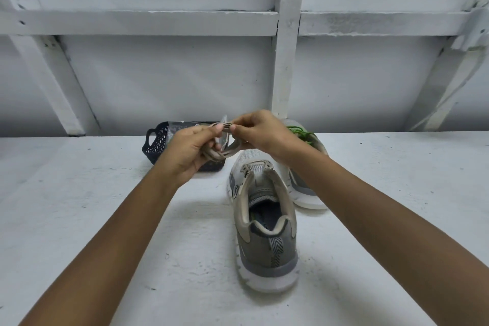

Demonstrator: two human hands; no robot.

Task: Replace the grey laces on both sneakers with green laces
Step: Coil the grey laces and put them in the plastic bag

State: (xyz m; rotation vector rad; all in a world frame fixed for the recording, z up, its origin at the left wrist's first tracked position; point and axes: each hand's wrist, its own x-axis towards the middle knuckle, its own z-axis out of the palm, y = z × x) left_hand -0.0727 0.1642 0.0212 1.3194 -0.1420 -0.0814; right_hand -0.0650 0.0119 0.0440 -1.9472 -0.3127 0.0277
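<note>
A grey and beige sneaker stands in the middle of the white surface, heel toward me, with no lace in its eyelets. Behind it on the right, a second sneaker shows green laces and is partly hidden by my right forearm. Above the near sneaker's toe, both hands hold a bundled grey lace. My left hand grips the coiled loops. My right hand pinches the lace at its top.
A dark perforated plastic basket sits behind my left hand, holding a clear plastic wrapper. A white wall with wooden framing rises just behind the surface's far edge.
</note>
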